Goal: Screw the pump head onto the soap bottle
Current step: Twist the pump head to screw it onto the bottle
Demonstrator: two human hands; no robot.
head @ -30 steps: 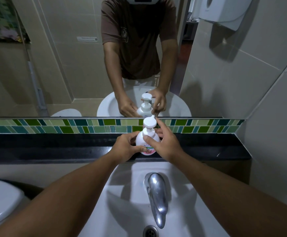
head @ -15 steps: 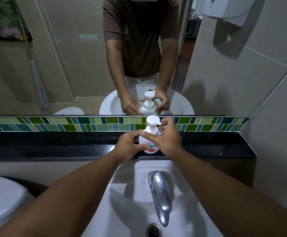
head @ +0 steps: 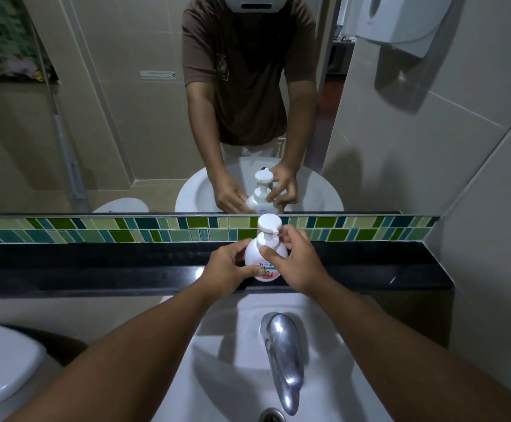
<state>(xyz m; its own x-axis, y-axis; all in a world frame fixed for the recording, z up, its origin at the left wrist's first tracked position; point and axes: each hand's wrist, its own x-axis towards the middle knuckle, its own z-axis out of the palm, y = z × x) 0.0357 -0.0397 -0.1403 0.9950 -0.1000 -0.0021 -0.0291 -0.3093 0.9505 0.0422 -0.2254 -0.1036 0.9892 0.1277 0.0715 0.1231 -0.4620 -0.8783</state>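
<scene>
A white soap bottle (head: 255,254) with a pink label stands upright on the black ledge (head: 96,266) below the mirror. Its white pump head (head: 268,224) sits on the neck, nozzle pointing right. My left hand (head: 226,271) wraps the bottle's lower left side, thumb across the label. My right hand (head: 298,263) reaches in from the right, thumb and fingers pinching the pump's collar just under the head. The collar itself is mostly hidden by my fingers.
A chrome tap (head: 283,357) juts toward me over the white basin (head: 217,376). A green tile strip (head: 96,229) and mirror (head: 111,117) back the ledge. A toilet rim (head: 1,370) shows at lower left, a wall dispenser (head: 397,22) at upper right.
The pump head has turned: its nozzle faced me, then swung to point right. My right fingers shifted around the collar. The left hand kept its hold on the bottle.
</scene>
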